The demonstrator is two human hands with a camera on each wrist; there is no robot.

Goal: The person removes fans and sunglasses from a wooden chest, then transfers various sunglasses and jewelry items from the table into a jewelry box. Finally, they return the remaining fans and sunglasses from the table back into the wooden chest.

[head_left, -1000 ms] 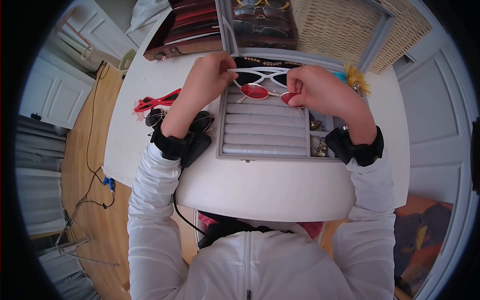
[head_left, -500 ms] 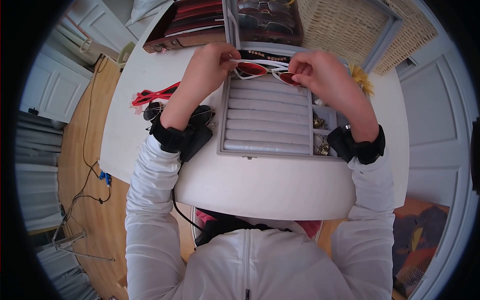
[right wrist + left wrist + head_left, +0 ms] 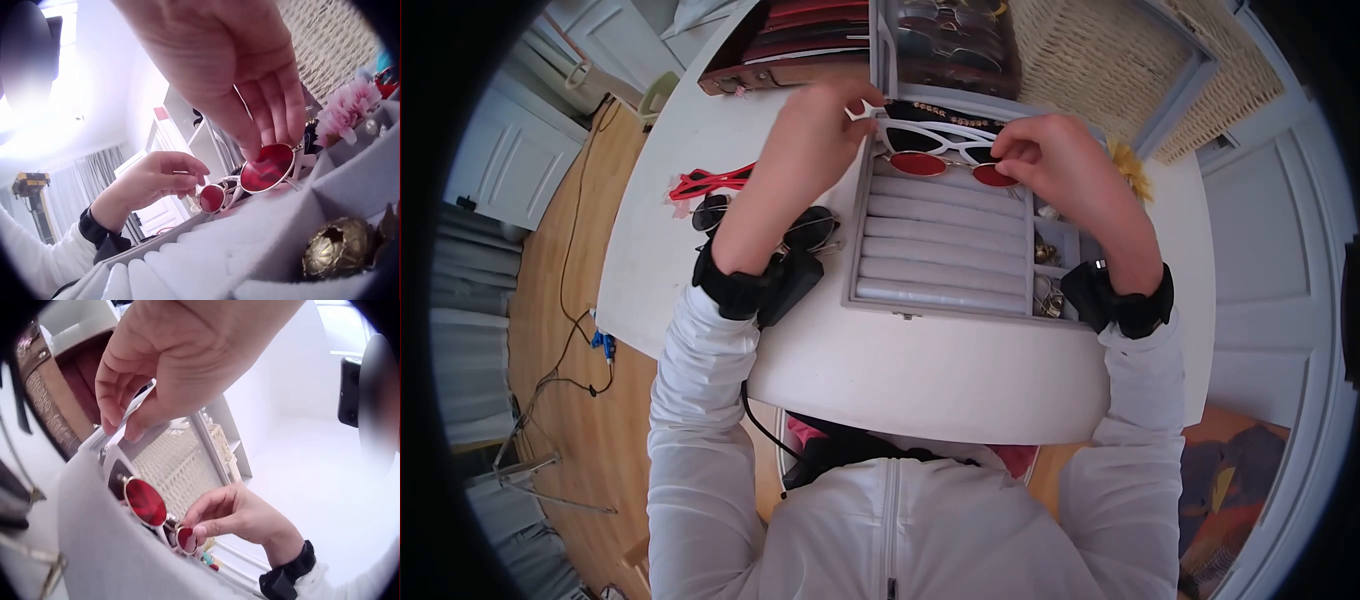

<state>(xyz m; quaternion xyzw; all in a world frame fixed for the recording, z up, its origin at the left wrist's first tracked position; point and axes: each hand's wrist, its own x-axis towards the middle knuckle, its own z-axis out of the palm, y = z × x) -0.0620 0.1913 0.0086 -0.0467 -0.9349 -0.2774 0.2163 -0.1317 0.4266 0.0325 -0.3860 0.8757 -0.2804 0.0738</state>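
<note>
White-framed sunglasses with dark lenses lie across the back of a grey padded jewellery box. Just in front of them are round gold-rimmed sunglasses with red lenses, overlapping the white frame. My left hand pinches a slim white piece at the left end of the white sunglasses; in the left wrist view it shows between thumb and fingers. With thumb and fingertips, my right hand pinches the right lens of the red-lensed sunglasses.
Red-framed glasses and dark round sunglasses lie left of the box, under my left forearm. A brown case and a woven basket stand behind. Small compartments at right hold gold trinkets and a pink flower.
The red-lensed sunglasses went up over the white pair, then came lower, so the dark lenses show again behind them. Both hands stay at the back of the box; the head view has shifted slightly.
</note>
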